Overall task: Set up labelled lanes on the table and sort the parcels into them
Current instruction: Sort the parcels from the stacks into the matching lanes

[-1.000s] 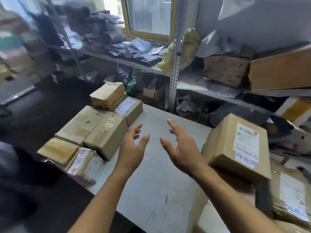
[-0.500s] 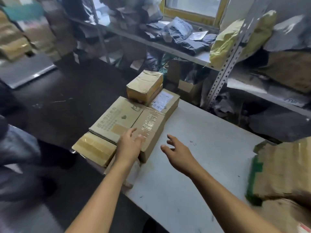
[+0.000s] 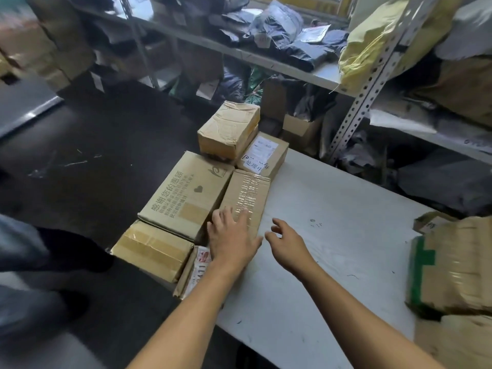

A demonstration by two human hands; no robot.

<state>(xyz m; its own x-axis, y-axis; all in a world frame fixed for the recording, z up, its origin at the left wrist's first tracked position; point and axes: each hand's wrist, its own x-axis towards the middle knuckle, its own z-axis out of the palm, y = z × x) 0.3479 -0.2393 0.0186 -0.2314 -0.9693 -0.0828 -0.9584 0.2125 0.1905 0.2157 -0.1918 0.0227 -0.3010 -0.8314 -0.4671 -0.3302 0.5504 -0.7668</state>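
Several cardboard parcels crowd the left end of the white table (image 3: 332, 222). My left hand (image 3: 233, 235) lies flat on the near end of a narrow taped box (image 3: 249, 193), fingers spread. Beside it, my right hand (image 3: 286, 242) hovers just above the tabletop with fingers loosely apart, holding nothing. A big printed box (image 3: 186, 195) sits left of the taped box. Behind them a box with a white handwritten label (image 3: 263, 154) carries a dented small box (image 3: 230, 129). A taped flat box (image 3: 153, 249) and a parcel with a red-printed label (image 3: 197, 270) lie at the near left corner.
Blurred parcels with green tape (image 3: 452, 265) are stacked at the table's right end. Metal shelving (image 3: 367, 94) behind holds dark mailer bags (image 3: 292, 41), a yellow sack (image 3: 372, 41) and cartons. Dark floor lies to the left, where another person's trouser leg (image 3: 24, 246) shows.
The view swung left, away from the right-hand parcels. My left hand came down onto the taped box, and my right hand followed leftward, low over the table.
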